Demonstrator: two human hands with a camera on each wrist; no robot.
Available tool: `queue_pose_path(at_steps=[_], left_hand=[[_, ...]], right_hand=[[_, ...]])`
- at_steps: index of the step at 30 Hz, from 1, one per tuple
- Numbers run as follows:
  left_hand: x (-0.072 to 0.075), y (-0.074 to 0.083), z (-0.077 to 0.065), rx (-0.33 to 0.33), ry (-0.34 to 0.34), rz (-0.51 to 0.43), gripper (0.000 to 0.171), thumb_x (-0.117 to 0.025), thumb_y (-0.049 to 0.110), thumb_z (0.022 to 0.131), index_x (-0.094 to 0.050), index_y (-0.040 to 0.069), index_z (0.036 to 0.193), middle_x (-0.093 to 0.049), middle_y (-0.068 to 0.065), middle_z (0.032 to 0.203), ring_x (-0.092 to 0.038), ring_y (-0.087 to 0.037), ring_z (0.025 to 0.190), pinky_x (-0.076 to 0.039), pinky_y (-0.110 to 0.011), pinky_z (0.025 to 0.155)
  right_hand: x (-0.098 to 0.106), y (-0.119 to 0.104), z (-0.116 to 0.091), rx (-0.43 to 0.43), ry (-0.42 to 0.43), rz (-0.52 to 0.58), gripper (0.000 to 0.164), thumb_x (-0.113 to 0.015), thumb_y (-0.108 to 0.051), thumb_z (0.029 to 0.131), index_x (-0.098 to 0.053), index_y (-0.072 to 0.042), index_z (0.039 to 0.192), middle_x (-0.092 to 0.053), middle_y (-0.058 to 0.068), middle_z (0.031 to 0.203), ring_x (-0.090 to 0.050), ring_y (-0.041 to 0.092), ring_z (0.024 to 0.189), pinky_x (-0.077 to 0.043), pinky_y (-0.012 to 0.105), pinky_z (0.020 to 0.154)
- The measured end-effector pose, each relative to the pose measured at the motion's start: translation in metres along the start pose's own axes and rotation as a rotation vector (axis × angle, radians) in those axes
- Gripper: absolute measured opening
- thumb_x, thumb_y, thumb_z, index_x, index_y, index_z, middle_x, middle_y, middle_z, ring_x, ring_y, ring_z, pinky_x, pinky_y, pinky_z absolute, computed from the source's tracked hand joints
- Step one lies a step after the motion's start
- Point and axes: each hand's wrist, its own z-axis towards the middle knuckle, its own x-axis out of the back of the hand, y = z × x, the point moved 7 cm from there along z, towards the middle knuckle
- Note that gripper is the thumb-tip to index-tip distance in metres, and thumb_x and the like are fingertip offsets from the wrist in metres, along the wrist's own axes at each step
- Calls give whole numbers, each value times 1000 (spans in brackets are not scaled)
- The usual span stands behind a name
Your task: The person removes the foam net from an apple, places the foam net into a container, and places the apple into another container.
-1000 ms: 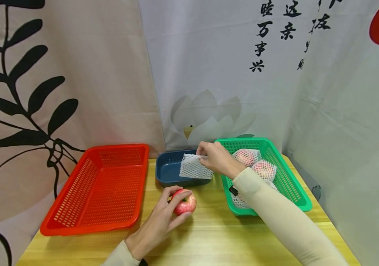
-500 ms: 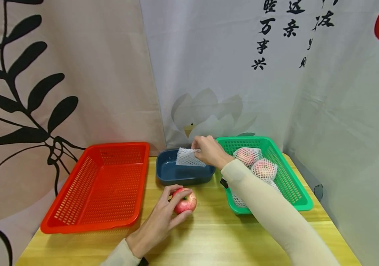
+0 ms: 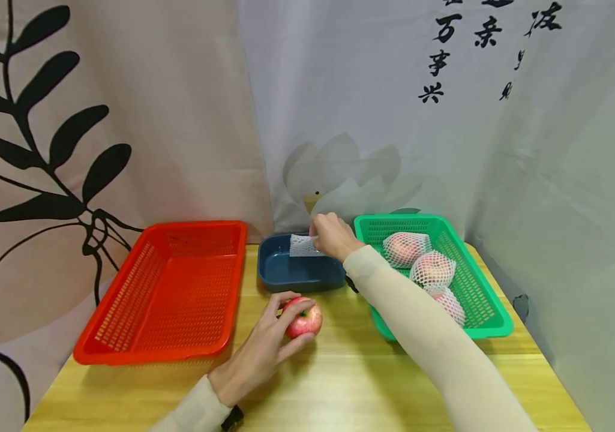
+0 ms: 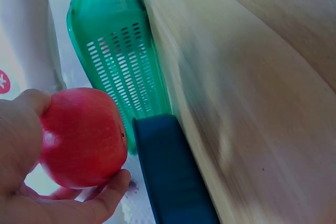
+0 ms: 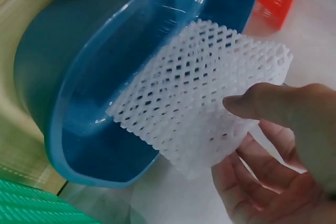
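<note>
My left hand [image 3: 266,342] grips a red apple [image 3: 305,318] over the front middle of the table, thumb on one side and fingers on the other. In the left wrist view the bare apple [image 4: 84,137] fills the grasp. Farther back, my right hand [image 3: 334,236] pinches a white foam fruit net [image 3: 303,246] between thumb and fingers. The right wrist view shows this flattened net [image 5: 194,93] overlapping the opening of a dark blue dish [image 5: 100,140]. In the head view that dish [image 3: 299,277] stands between two baskets.
On the left stands a red plastic basket [image 3: 177,312] with nothing in it. A green basket [image 3: 482,300] on the right holds several apples [image 3: 433,270] in white foam nets. The right forearm crosses the green basket's near left corner. A printed curtain [image 3: 204,120] hangs behind the wooden table [image 3: 361,384].
My right hand has moved the foam net back and slightly left, over the blue dish. The left hand keeps its grip on the apple. The head view has tilted down a little.
</note>
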Motion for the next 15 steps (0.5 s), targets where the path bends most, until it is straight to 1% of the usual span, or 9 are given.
queue_pose_path(at_steps=[2, 5, 9, 13, 15], left_hand=[[0, 0, 2, -8, 0, -1, 65, -92, 29, 104, -64, 28, 162, -55, -10, 159, -67, -26, 141, -70, -40, 107], [0, 1, 4, -7, -1, -5, 65, -92, 27, 103, -64, 26, 162, -55, -10, 159, -67, -27, 142, -70, -42, 108], [0, 1, 5, -2, -8, -5, 65, -92, 28, 103, -64, 27, 162, -55, -10, 160, -67, -28, 142, -70, -42, 109], [-2, 2, 5, -5, -9, -9, 65, -92, 29, 103, -64, 27, 162, -55, -11, 159, -68, -28, 141, -70, -43, 109], [-2, 3, 4, -7, -7, -7, 65, -92, 29, 103, -64, 26, 162, -55, -12, 159, -68, -29, 141, -70, -44, 108]], right_hand=[[-2, 2, 3, -19, -4, 5, 17, -74, -1, 105, -83, -6, 119, -85, 13, 121, -81, 31, 101, -71, 44, 92], [-7, 4, 7, -41, -32, -1, 15, -76, 0, 105, -83, -6, 117, -84, 13, 118, -80, 30, 97, -71, 43, 89], [-16, 7, 8, -57, -99, -23, 11, -81, -2, 104, -82, -8, 112, -82, 11, 115, -78, 28, 95, -71, 42, 88], [-23, 6, 5, -27, -173, -43, 8, -83, -3, 103, -85, -9, 109, -84, 10, 118, -80, 27, 102, -71, 43, 97], [-26, 4, 2, -4, -210, -47, 10, -82, -2, 103, -87, -9, 109, -86, 10, 122, -81, 27, 107, -71, 43, 102]])
